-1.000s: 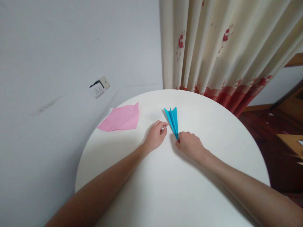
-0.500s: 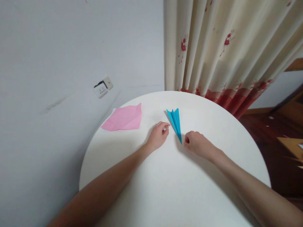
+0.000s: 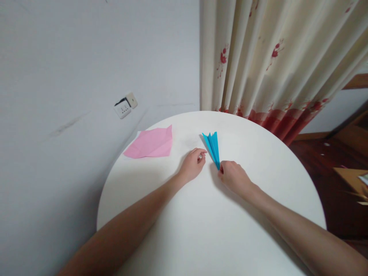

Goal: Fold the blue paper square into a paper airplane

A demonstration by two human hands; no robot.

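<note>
A blue folded paper airplane [image 3: 212, 147] lies on the white table, its pointed end toward me and its pleated wide end facing the curtain. My right hand [image 3: 234, 176] is closed at the pointed end, and its fingers hide the very tip. To the left of the airplane, my left hand [image 3: 192, 165] rests on the tabletop with fingers loosely curled. A gap shows between its thumb and index finger, with nothing in it, and it stays just apart from the blue paper.
Pink paper sheets [image 3: 151, 143], creased, lie at the table's left rim with a pale edge beneath. The round white table [image 3: 184, 230] stands against a wall with a socket [image 3: 123, 109]. A patterned curtain [image 3: 258, 57] hangs behind. Wooden furniture [image 3: 349, 178] stands low at right.
My right hand has moved a little to the left, from beside the airplane onto its pointed tip. The left hand, the airplane and the pink paper stay in place.
</note>
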